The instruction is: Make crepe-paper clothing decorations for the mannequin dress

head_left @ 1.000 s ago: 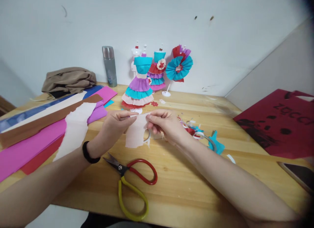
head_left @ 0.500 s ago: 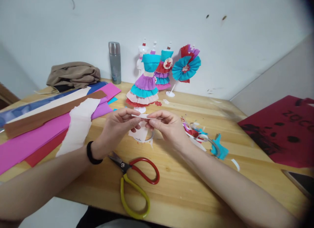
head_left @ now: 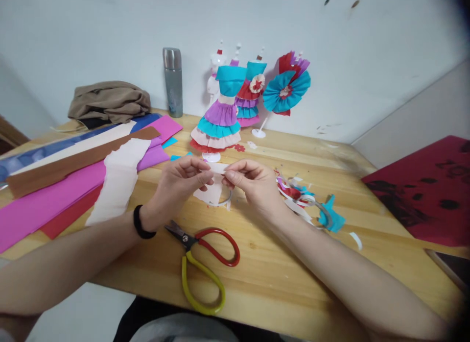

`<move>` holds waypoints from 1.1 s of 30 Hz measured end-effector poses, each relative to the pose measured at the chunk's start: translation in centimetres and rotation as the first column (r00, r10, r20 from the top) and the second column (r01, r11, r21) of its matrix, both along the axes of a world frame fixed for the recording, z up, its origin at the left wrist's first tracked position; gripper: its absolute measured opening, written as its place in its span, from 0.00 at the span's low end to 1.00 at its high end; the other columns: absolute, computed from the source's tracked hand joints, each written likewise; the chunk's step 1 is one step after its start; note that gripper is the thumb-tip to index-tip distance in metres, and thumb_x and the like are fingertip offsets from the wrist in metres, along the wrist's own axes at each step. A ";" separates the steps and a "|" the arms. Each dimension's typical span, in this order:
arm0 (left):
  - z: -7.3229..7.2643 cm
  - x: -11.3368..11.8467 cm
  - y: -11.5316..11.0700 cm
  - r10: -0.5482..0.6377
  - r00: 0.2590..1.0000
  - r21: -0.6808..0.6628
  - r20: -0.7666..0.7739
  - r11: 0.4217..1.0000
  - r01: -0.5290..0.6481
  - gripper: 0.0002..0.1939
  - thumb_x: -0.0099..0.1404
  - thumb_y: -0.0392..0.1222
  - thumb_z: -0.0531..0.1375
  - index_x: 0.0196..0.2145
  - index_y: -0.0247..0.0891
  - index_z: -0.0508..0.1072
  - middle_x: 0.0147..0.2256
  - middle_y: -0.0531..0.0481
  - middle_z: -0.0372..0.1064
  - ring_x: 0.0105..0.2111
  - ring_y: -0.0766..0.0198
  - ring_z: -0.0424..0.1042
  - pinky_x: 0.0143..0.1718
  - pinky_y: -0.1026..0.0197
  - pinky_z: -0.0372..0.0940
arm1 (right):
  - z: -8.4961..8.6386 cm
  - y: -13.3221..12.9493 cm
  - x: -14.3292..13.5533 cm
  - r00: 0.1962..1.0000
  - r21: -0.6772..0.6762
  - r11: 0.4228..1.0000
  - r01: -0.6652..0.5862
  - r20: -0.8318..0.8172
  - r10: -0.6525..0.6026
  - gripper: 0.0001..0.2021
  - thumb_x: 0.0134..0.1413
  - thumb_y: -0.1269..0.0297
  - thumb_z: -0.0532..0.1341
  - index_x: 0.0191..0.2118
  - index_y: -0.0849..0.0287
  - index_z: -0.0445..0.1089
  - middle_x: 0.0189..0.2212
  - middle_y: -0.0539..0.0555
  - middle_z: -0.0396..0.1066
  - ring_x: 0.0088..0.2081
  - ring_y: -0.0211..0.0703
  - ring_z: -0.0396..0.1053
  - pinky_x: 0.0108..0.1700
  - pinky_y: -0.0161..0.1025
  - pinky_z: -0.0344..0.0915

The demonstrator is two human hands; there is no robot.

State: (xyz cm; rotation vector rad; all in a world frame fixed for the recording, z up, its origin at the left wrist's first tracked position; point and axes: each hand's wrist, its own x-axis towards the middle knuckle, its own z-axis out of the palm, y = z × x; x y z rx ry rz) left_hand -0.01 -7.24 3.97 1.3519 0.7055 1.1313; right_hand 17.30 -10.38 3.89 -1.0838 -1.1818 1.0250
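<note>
Between my two hands a short white strip [head_left: 219, 169] is stretched, one end pinched in each. My left hand [head_left: 183, 178], with a black band on its wrist, holds the left end between thumb and fingers. The right end is in the pinch of my right hand [head_left: 253, 183]. Below the strip, a pale piece of paper [head_left: 211, 191] and a tape roll [head_left: 224, 199] lie on the table, partly hidden by my fingers. Scissors [head_left: 191, 241] with one red and one yellow handle rest nearer me, blades pointing up-left.
Crepe paper sheets [head_left: 66, 187] spread over the left side. Behind my hands stand small mannequins in ruffled paper dresses [head_left: 220, 111]. A steel flask [head_left: 173, 87] and a brown cloth [head_left: 110, 101] are at the back. Paper scraps [head_left: 293, 190] and a red bag [head_left: 422, 190] lie to the right.
The strip has turned so more of its flat face shows, still held by both hands. The whole view has shifted slightly, with the table things higher in the picture.
</note>
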 end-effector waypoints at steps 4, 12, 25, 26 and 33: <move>-0.2 0.0 0.0 0.013 0.999 0.026 -0.037 1.000 -0.012 0.14 0.53 0.46 0.71 0.26 0.35 0.73 0.23 0.52 0.74 0.22 0.70 0.71 0.25 0.68 0.67 | -0.2 0.0 0.1 1.000 0.011 1.000 0.010 0.023 -0.010 0.11 0.41 0.58 0.71 0.26 0.57 0.72 0.21 0.48 0.72 0.24 0.35 0.67 0.30 0.36 0.65; -0.4 0.1 0.1 0.020 0.999 0.018 -0.030 1.000 -0.020 0.11 0.53 0.42 0.71 0.27 0.35 0.73 0.22 0.53 0.74 0.22 0.69 0.71 0.25 0.68 0.67 | -0.5 0.1 -0.1 0.999 -0.001 0.999 0.035 0.027 -0.035 0.14 0.39 0.54 0.73 0.26 0.57 0.71 0.20 0.48 0.72 0.23 0.35 0.67 0.28 0.35 0.65; -0.4 0.2 -0.1 0.048 0.998 -0.065 -0.040 0.997 -0.051 0.13 0.51 0.43 0.70 0.26 0.35 0.72 0.20 0.54 0.72 0.21 0.69 0.71 0.24 0.68 0.66 | -1.1 -0.2 -0.3 0.995 0.039 0.997 0.061 0.081 -0.064 0.10 0.45 0.59 0.69 0.29 0.56 0.70 0.22 0.48 0.73 0.25 0.37 0.72 0.33 0.38 0.71; -0.4 0.2 -0.1 0.047 0.998 -0.066 -0.038 0.997 -0.050 0.13 0.51 0.43 0.70 0.26 0.35 0.72 0.20 0.54 0.72 0.21 0.69 0.71 0.24 0.68 0.67 | -1.1 -0.2 -0.3 0.995 0.044 0.997 0.061 0.074 -0.064 0.09 0.45 0.60 0.69 0.29 0.56 0.70 0.22 0.48 0.73 0.25 0.37 0.72 0.33 0.38 0.71; -1.1 0.2 0.3 0.068 0.996 0.015 -0.063 0.998 -0.067 0.10 0.52 0.40 0.70 0.31 0.35 0.74 0.21 0.55 0.72 0.21 0.69 0.72 0.24 0.68 0.67 | -1.2 -0.3 -0.3 0.989 0.082 0.993 0.089 0.108 -0.097 0.09 0.45 0.62 0.69 0.33 0.55 0.72 0.24 0.48 0.74 0.27 0.38 0.73 0.34 0.39 0.72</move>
